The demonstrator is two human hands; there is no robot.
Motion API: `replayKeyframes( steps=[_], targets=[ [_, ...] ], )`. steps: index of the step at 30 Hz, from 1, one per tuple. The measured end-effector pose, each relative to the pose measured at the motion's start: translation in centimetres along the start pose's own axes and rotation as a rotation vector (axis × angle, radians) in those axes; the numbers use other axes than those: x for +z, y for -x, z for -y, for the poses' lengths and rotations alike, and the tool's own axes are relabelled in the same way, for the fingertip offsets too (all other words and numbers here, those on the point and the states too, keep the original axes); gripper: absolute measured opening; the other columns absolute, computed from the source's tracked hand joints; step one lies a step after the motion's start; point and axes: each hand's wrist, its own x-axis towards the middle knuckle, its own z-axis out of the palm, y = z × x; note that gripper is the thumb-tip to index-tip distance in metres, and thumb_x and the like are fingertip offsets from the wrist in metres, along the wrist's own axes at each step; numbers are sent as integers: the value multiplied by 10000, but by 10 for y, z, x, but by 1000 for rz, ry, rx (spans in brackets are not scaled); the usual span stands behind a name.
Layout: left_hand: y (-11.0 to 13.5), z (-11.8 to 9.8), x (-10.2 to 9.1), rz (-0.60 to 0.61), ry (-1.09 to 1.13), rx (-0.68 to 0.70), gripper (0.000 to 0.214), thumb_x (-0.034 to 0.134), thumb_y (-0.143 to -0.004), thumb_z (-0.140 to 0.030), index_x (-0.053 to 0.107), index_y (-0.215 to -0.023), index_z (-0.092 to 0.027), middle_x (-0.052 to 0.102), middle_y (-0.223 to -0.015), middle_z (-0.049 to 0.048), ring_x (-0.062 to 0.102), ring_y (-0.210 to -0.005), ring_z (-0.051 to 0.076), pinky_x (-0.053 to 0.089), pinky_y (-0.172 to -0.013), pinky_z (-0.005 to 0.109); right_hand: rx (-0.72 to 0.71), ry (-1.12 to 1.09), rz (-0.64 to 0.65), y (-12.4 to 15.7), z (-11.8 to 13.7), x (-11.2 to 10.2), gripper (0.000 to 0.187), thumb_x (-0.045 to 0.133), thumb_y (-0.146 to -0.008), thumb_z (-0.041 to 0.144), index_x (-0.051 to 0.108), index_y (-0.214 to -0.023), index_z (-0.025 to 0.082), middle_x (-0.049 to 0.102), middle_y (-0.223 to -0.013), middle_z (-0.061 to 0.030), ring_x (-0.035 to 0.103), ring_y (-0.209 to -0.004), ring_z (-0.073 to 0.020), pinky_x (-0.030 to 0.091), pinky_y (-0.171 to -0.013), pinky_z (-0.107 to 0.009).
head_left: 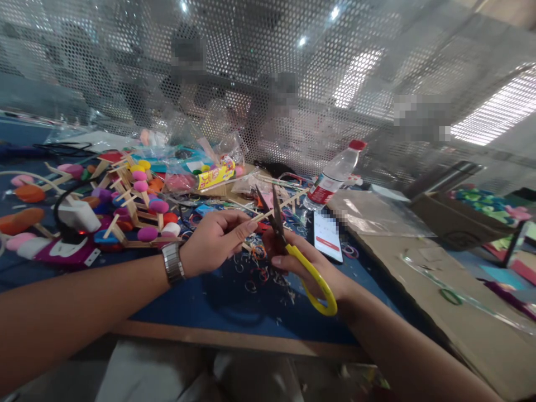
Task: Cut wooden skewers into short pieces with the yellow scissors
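Note:
My left hand (218, 240), a metal watch on its wrist, is closed with thumb and fingers pinching a thin wooden stick (295, 197) that points up and to the right. My right hand (307, 268) is closed around a pair of scissors (312, 279) with yellow handles. The dark blades are spread and point upward, crossing the stick in the view; whether they touch it I cannot tell. Something small and red shows between the two hands, too small to name. Below them, loose rubber bands (262, 273) and small scraps are scattered on the blue tabletop (201, 304).
At left are wooden-stick pieces with colourful discs (146, 233), a purple power strip (67, 251) and a white charger (79, 215). Behind lie plastic bags (180, 162). A water bottle (333, 176), phone (327, 237) and cardboard (419, 273) are on the right. Perforated metal (251, 67) stands behind.

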Motion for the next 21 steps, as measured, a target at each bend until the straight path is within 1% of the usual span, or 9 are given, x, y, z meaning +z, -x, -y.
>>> replayKeyframes(
  steps=[3, 7, 11, 15, 21],
  targets=[
    [1, -1, 1, 3, 12, 2, 348, 610, -911, -461, 622, -798, -133, 413, -472, -85, 371, -374, 37, 300, -365, 149, -6, 58, 26, -1, 0, -2, 103, 654, -782, 241, 618, -879, 250, 515, -815, 7, 478, -755, -167, 444, -699, -300],
    [3, -1, 2, 14, 14, -5, 372, 584, -925, -483, 642, -825, -128, 384, -439, -99, 358, -344, 38, 296, -351, 152, 5, 113, 23, -3, -2, -4, 117, 657, -776, 280, 626, -885, 253, 534, -828, -4, 493, -768, -181, 470, -706, -311],
    [4, -1, 3, 34, 31, -19, 379, 591, -914, -501, 612, -782, -146, 400, -421, -99, 379, -329, 46, 299, -334, 155, 25, 187, 36, -2, -2, -4, 132, 653, -784, 308, 626, -890, 235, 577, -855, -14, 521, -786, -187, 487, -727, -321],
    [4, -2, 4, 46, 31, -16, 390, 601, -901, -513, 587, -744, -157, 431, -416, -92, 402, -326, 49, 322, -335, 156, 32, 202, 52, -2, -1, -4, 147, 629, -796, 310, 638, -920, 231, 604, -893, -22, 543, -830, -198, 477, -764, -332],
    [3, -3, 4, 36, 18, -21, 381, 617, -895, -502, 585, -742, -155, 441, -409, -92, 405, -327, 45, 315, -339, 151, 52, 198, 50, -2, 3, -2, 136, 631, -771, 292, 622, -883, 215, 567, -825, -7, 498, -748, -171, 457, -708, -304]
  ],
)
